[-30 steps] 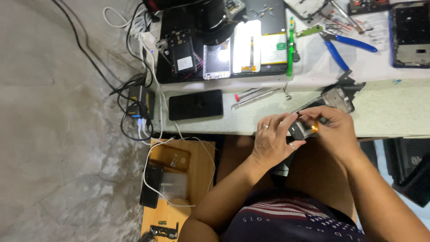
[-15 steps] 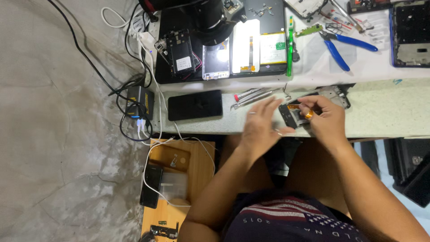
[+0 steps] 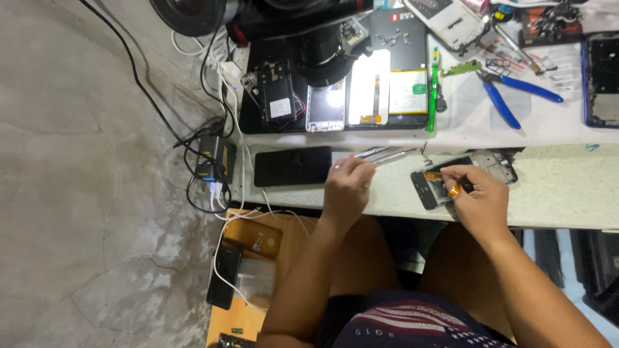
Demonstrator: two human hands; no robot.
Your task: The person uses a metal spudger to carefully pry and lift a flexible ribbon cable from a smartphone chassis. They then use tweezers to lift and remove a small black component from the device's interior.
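Observation:
My right hand (image 3: 478,196) rests on an opened phone frame (image 3: 431,187) lying on the pale worktop (image 3: 561,187); its fingertips pinch an orange flex strip on that frame. My left hand (image 3: 347,185) has come down on the worktop, fingertips touching a pair of metal tweezers (image 3: 387,153) lying beside a black phone (image 3: 292,165). A second phone frame (image 3: 493,162) lies just behind the right hand, partly hidden by it.
A black mat (image 3: 335,84) at the back holds several phone parts under a microscope body (image 3: 284,19). Blue-handled pliers (image 3: 512,96), a green tool (image 3: 434,90), a dark phone back (image 3: 601,80). Cables and a power brick (image 3: 214,159) hang left; a wooden stool (image 3: 258,270) below.
Both hands held the phone frame over the lap; now the frame lies on the worktop under my right hand, and my left hand has let go and moved left to the tweezers.

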